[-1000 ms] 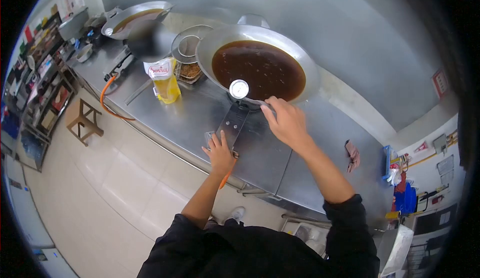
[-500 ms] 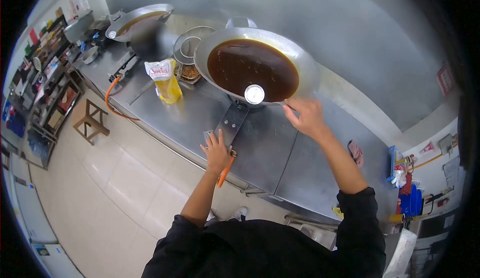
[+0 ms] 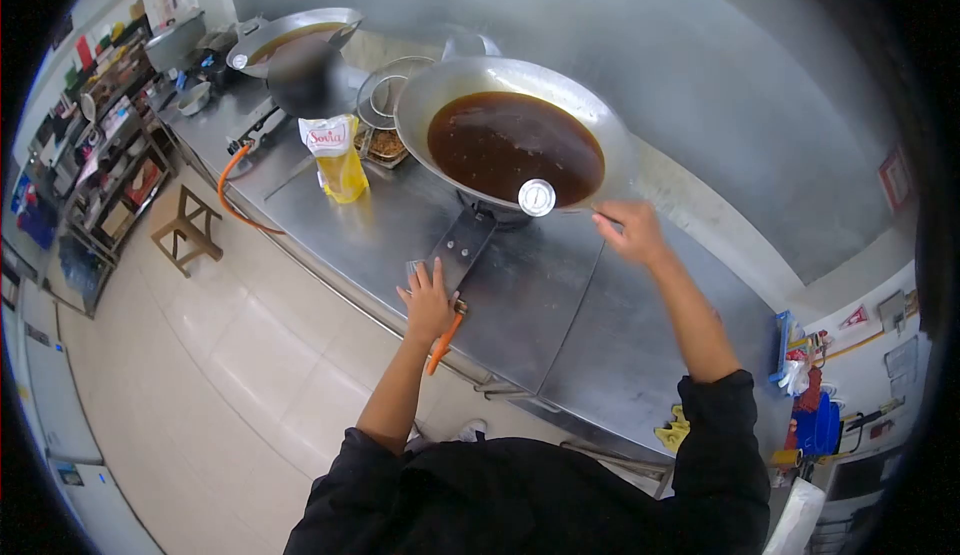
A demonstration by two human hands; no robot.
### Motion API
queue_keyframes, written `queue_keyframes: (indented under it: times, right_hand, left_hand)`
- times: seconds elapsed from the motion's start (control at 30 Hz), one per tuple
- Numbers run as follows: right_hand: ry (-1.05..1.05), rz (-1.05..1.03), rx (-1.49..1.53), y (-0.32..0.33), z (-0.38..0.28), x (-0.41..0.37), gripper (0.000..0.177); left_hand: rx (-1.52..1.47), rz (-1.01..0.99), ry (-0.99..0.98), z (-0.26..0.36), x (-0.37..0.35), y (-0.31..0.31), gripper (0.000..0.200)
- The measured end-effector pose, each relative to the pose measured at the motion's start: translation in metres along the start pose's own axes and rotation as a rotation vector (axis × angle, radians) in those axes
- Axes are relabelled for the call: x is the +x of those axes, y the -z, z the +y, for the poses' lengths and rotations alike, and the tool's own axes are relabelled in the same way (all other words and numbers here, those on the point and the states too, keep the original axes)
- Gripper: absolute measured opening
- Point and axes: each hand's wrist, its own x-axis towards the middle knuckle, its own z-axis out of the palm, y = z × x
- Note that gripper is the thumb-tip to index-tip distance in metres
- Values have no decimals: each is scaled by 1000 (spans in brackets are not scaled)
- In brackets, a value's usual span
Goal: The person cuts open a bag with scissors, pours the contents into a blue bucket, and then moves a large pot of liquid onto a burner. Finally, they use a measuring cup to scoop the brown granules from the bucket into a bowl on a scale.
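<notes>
A large metal wok [image 3: 612, 145] of dark brown oil sits on a gas burner, with a round dial thermometer [image 3: 537, 197] at its near rim. My right hand [image 3: 630, 231] is closed on a thin handle at the wok's near right edge. What the handle belongs to is hard to make out. My left hand [image 3: 428, 305] rests with fingers spread on the near end of the burner's black base [image 3: 466, 247], beside the orange hose [image 3: 445, 345].
Left of the wok are a yellow-and-white pouch [image 3: 343, 167], a wire strainer [image 3: 382, 95] over a tray of browned bits, and a second wok [image 3: 350, 21]. A wooden stool [image 3: 187, 227] stands on the floor. A yellow cloth [image 3: 674, 429] lies at the counter's near right.
The view has shifted slightly. The thermometer has moved right along the wok's near rim, and my right hand has moved right with the handle. My left hand stays on the burner base.
</notes>
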Motion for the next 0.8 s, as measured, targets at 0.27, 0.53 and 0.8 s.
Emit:
queue_keyframes:
  times: [0.27, 0.53, 0.8]
  right_hand:
    - [44, -5, 20, -1, 33, -13, 20]
    - [-151, -100, 110, 18, 54, -24, 22]
    - [-89, -148, 15, 21, 99, -25, 22]
  left_hand:
    - [9, 14, 9, 2, 0, 1, 75]
    - [56, 75, -13, 2, -3, -5, 75]
    - [44, 36, -15, 1, 1, -4, 75]
